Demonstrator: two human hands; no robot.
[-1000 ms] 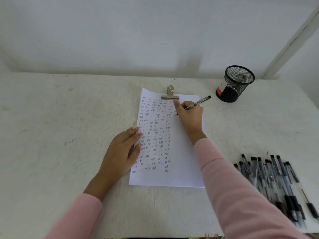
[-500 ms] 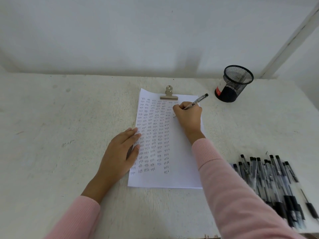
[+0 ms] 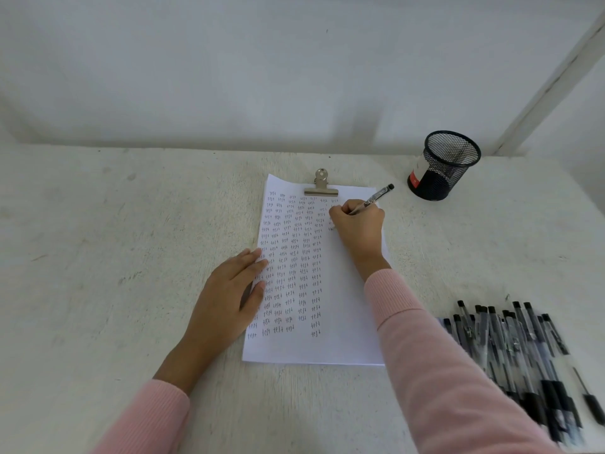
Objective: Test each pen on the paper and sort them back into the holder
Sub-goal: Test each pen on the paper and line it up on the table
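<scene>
A white sheet of paper [image 3: 343, 309], covered with columns of small handwritten words, lies on the table under a metal clip [image 3: 321, 186]. My right hand [image 3: 358, 229] grips a clear black-capped pen [image 3: 376, 198] with its tip down on the upper right part of the sheet. My left hand [image 3: 229, 296] lies flat, fingers straight, pressing the sheet's left edge. A black mesh pen holder [image 3: 442, 167] stands at the back right; nothing shows above its rim. A pile of several black pens [image 3: 517, 352] lies at the right front.
The white table [image 3: 114, 257] meets a white wall at the back. A white slanted post [image 3: 550, 80] rises behind the holder at the far right. One loose pen [image 3: 589, 398] lies apart near the table's right edge.
My right hand has moved down the paper a little with the pen, from just below the clip. My left hand keeps its place on the sheet.
</scene>
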